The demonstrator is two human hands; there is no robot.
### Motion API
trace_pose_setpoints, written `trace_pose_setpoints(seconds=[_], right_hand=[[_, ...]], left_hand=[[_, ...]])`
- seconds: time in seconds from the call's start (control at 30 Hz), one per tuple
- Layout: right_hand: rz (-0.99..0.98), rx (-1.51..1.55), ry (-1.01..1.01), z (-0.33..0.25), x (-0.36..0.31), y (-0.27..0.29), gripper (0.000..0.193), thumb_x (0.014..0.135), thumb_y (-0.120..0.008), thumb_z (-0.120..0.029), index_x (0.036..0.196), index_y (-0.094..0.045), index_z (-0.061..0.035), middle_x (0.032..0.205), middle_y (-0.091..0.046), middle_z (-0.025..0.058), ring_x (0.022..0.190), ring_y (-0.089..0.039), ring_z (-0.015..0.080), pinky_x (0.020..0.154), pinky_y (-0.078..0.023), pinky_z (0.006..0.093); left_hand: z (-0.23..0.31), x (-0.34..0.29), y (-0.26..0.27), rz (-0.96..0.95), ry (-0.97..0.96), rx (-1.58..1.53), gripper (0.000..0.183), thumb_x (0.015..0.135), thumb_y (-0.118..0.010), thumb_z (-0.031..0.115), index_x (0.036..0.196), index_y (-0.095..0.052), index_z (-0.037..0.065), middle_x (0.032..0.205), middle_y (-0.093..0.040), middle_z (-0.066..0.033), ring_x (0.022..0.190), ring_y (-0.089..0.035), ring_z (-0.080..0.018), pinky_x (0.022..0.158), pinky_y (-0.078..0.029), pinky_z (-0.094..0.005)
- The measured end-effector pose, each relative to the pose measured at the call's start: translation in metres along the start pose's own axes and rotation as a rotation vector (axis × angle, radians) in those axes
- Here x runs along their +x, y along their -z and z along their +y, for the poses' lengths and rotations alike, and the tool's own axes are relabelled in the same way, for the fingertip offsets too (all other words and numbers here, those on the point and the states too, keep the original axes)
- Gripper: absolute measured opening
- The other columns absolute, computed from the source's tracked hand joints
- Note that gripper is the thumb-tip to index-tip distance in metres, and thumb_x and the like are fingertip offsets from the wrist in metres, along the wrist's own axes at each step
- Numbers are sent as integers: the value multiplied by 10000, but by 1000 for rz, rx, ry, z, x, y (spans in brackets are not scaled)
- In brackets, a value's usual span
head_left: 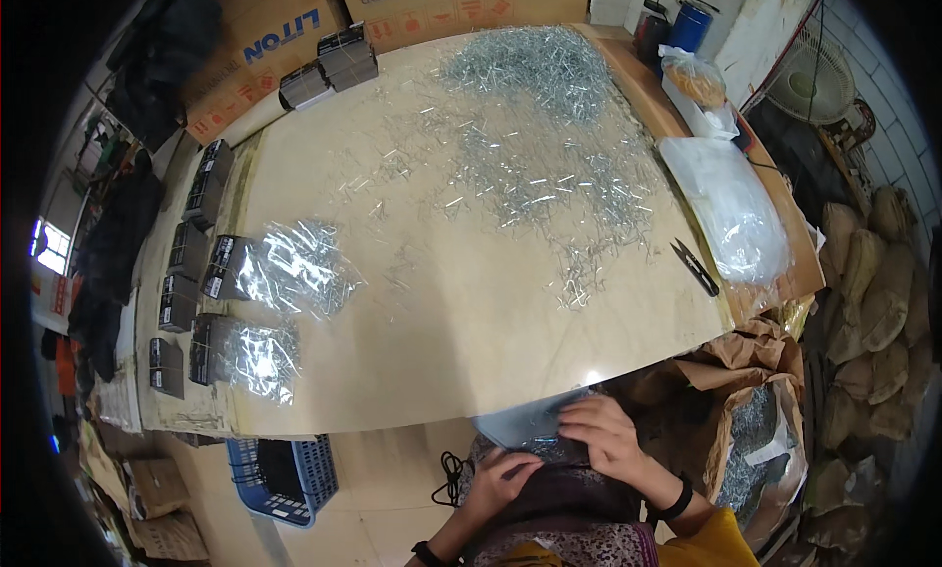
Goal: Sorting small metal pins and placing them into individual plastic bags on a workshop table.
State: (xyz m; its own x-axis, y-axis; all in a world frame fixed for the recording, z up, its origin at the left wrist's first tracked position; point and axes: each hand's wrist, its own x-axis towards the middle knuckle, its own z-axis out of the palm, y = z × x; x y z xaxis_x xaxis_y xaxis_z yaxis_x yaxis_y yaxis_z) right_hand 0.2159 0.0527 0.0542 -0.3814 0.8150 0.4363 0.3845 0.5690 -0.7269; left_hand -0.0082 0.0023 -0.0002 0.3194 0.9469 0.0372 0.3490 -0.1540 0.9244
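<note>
The tray, pale blue-grey and partly hidden, is at 6 o'clock over the person's lap, just beside the near edge of the table. The left hand has thumb and fingertips almost together, but whether its grip pinches anything is unclear. The right hand bends its fingers over the tray's right side; whether they clamp it is hidden. If the tray tips, the shiny bits that seem to lie in it could slide into the lap. A brushing forearm could drag loose wires off the spread below the heap at 12 o'clock, or knock the snips at 3 o'clock. Sharp ends might pierce the thin bags at 9 o'clock.
</note>
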Motion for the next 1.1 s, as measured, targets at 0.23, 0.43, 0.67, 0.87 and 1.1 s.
trace_pose_setpoints(seconds=[0.23,0.43,0.67,0.87,1.1], right_hand=[[-222,-222,-351,2,-48,-22,298,790,-767,-240,1061,-677,-154,1068,-501,113,1035,-459,310,905,-324,418],[-201,-145,-402,8,-52,-26,383,807,-742,-202,1178,-652,-222,1127,-515,131,1034,-484,317,921,-333,433],[-502,-61,-342,14,-54,-27,445,829,-717,-199,1261,-623,-249,982,-468,129,999,-476,318,943,-334,454],[-581,14,-437,19,-60,-37,472,827,-719,-186,1284,-614,-237,1103,-535,152,1091,-507,331,943,-378,419],[-552,205,-615,21,-59,-39,475,840,-705,-183,1301,-602,-230,1096,-563,167,1057,-553,355,925,-440,417]], left_hand=[[0,-1,2,-48,93,84,100,779,-767,110,878,-754,112,896,-707,-53,779,-630,-209,713,-517,-327],[-3,3,1,-146,95,68,123,807,-745,132,926,-744,100,854,-708,-62,751,-617,-255,711,-525,-355],[-7,9,6,-142,74,18,100,823,-725,116,920,-738,93,857,-705,-63,709,-574,-251,679,-512,-359],[-9,9,4,-125,39,-60,90,831,-724,121,915,-734,91,828,-698,-72,729,-595,-252,686,-512,-346],[-7,11,4,-218,158,-115,94,830,-731,103,909,-732,54,867,-718,-93,758,-661,-234,737,-523,-326]])
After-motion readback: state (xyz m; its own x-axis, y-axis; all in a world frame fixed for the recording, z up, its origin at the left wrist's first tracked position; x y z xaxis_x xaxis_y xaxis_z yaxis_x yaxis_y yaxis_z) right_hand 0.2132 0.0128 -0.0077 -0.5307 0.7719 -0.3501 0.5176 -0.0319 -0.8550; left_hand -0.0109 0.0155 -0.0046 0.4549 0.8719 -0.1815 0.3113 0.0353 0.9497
